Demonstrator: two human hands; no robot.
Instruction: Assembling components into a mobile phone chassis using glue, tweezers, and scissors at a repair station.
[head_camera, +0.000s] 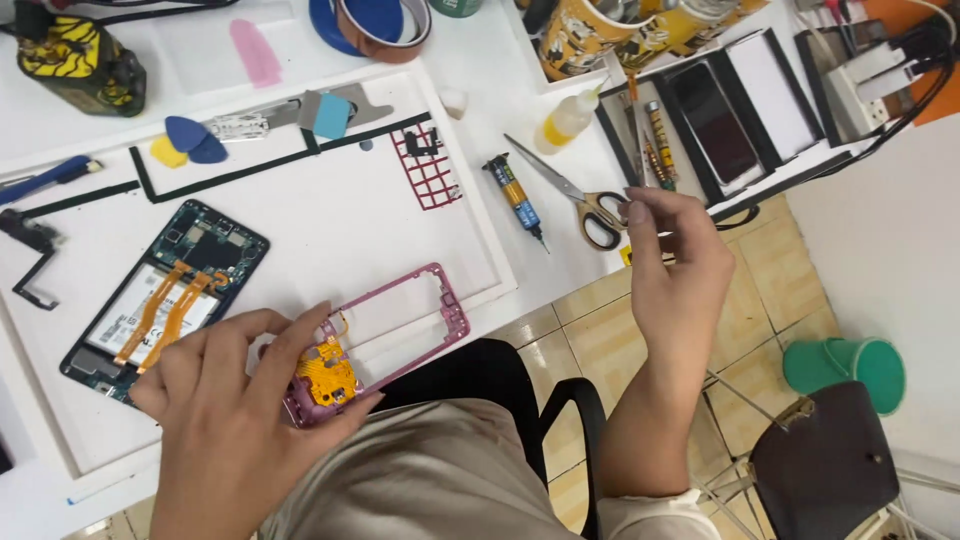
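1. The white work mat (330, 220) covers the bench.
2. An opened phone body with exposed battery and orange ribbon cables (160, 300) lies at the mat's near left.
3. The pink plastic phone frame (400, 320) sits right of it, its orange-flex end gripped by the left hand (235, 410).
4. The right hand (675, 270), raised beside the black-and-gold scissors (590, 205), has fingertips pressed together; whatever they pinch is too small to tell.

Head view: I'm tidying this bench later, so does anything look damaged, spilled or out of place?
Nothing is spilled. The opened phone lies with battery and orange flex cables exposed. The left hand holds a pink frame partly past the table edge. The scissors also lie near that edge.
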